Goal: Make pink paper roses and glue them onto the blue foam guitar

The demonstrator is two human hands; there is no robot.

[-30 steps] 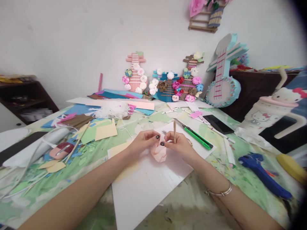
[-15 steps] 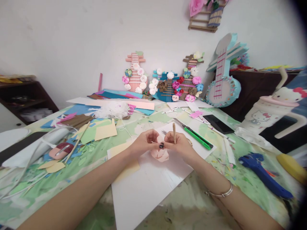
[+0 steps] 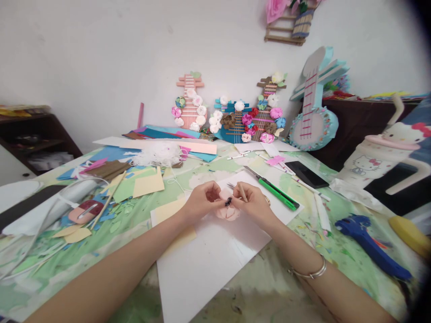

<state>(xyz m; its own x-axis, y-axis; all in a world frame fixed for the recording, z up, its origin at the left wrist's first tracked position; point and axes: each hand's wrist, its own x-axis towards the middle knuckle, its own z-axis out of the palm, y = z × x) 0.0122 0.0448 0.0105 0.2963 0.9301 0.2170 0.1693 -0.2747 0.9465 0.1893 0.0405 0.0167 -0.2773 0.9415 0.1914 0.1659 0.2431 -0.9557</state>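
Observation:
Both my hands meet over a white sheet (image 3: 208,255) in the middle of the table. My left hand (image 3: 202,201) and my right hand (image 3: 252,202) pinch a small pale pink foam flower (image 3: 228,211) between their fingertips. My right hand also grips a thin wooden stick (image 3: 241,192), which now leans back toward the far edge. A silver bangle (image 3: 308,270) sits on my right wrist. The flower rests low, close to the white sheet.
A green utility knife (image 3: 274,189) lies right of my hands, a black phone (image 3: 306,174) beyond it. A blue glue gun (image 3: 368,242) lies at the right, next to a white cat-faced cup (image 3: 377,157). Foam scraps and a pink-handled tool (image 3: 83,211) litter the left. Foam guitars (image 3: 235,119) lean on the wall.
My hands have closed together on the pink flower and pressed it lower. The stick, upright a second ago, has tipped down and away from me.

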